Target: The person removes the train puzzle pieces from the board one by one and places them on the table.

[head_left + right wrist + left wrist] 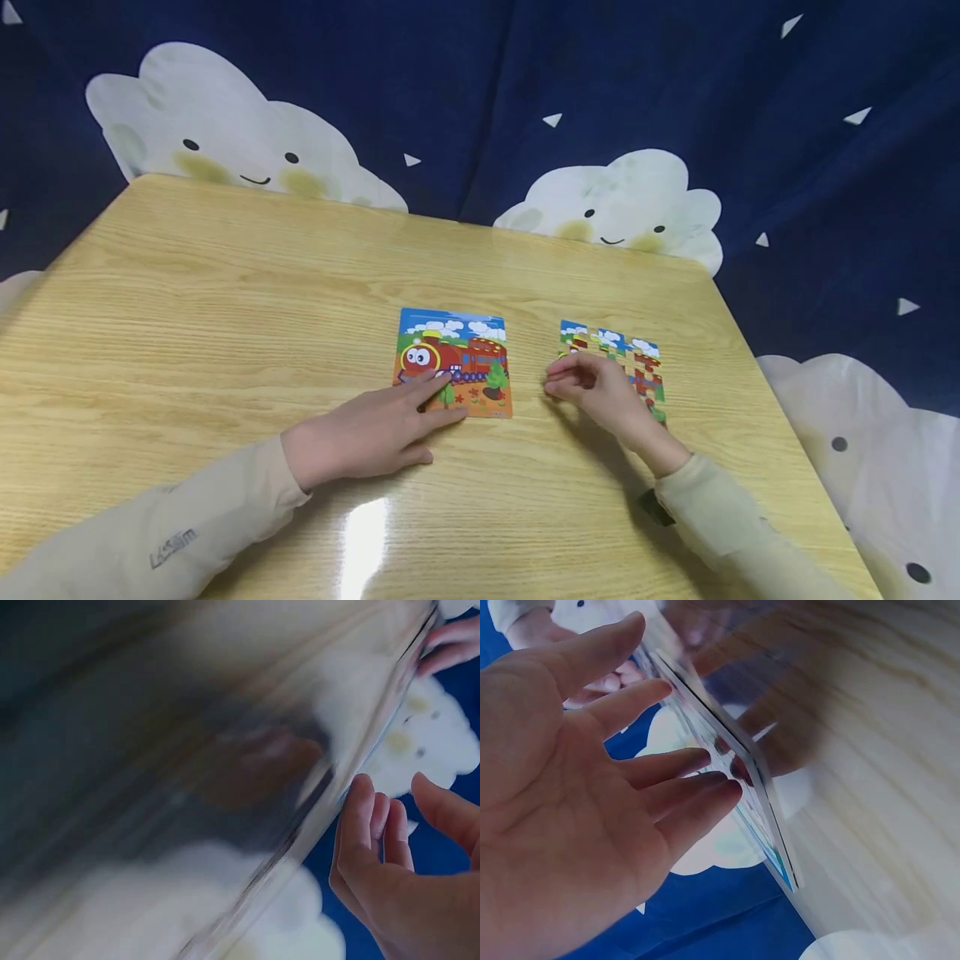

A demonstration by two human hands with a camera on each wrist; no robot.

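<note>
A square picture puzzle of a red cartoon train (486,333) lies on the wooden table, its scene whole where it shows. My left hand (367,435) rests its spread fingers on the puzzle's lower left part, covering some of it. In the left wrist view the fingers of this left hand (577,802) reach over the thin board edge (761,780). To the right lies a second train picture in separated pieces (643,350). My right hand (611,400) hovers at its left side, hiding part of it. In the right wrist view thumb and fingers of the right hand (412,877) stand apart, with nothing visible between them.
The wooden table (247,275) reaches back to a dark blue curtain (450,83) with smiling white clouds. A bright light reflection (363,546) lies near the front. Beside the right sleeve is a small dark object (656,507), its kind unclear.
</note>
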